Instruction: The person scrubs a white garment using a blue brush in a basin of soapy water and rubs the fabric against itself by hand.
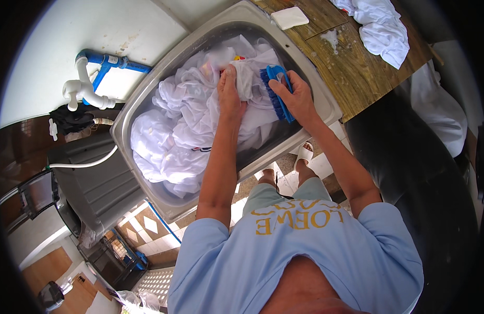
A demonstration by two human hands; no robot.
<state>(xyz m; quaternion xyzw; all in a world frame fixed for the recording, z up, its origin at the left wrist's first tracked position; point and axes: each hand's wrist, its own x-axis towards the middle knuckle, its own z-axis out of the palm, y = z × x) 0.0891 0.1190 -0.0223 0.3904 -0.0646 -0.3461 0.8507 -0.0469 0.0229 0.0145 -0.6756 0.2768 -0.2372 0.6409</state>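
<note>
White wet clothes (187, 112) fill a grey sink basin (328, 89) in front of me. My left hand (230, 94) is closed on a white garment (247, 70), lifting a bunched part of it above the pile; a small red and yellow patch shows near its fingers. In my right hand (297, 99) is a blue scrub brush (278, 94), gripped by its back with the thumb on top. Its dark blue bristles face left, toward the garment, close beside the cloth; whether they touch it I cannot tell.
A white tap (82, 89) on blue pipe stands left of the basin. On the wooden counter (352, 73) at the right lie a white folded cloth (290, 18) and a white garment (383, 31). A grey plastic lid (95, 172) sits at the lower left.
</note>
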